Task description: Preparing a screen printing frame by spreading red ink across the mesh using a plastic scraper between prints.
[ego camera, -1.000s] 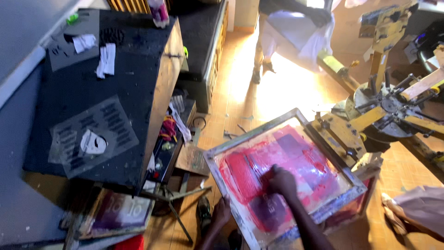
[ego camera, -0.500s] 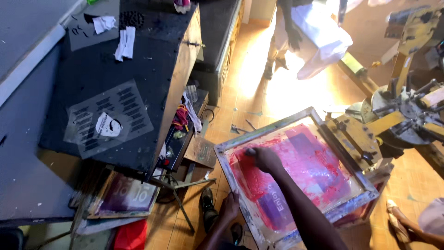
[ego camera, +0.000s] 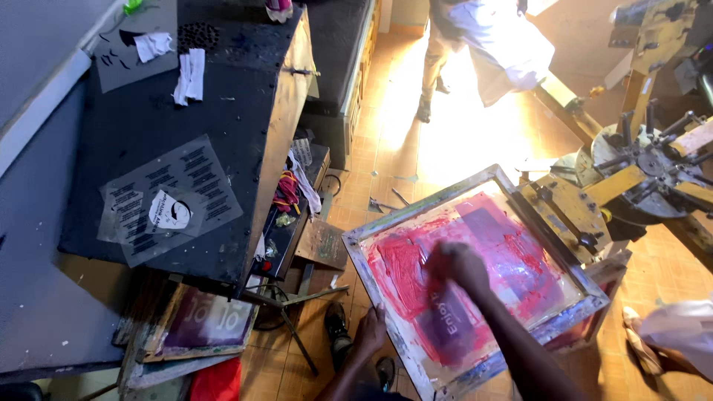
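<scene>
From the head camera, a printing screen [ego camera: 475,275] sits low and near, right of the middle, tilted up from the floor. Its pale frame works like a shallow tray: it keeps the wet red ink [ego camera: 405,275] inside, spread over the mesh.

The left hand [ego camera: 369,332] is clamped on the near left edge of the frame, likely so the screen does not slide. The right hand [ego camera: 457,266] is a closed fist pressing on the middle of the mesh. It is blurry, and I cannot tell what it grips.

On the left stands a dark worktop [ego camera: 223,96] with a clear printed sheet [ego camera: 169,200] lying flat on it. On the far right is a yellow press [ego camera: 639,163]. Far away, another person [ego camera: 475,44] stands in bright light.
</scene>
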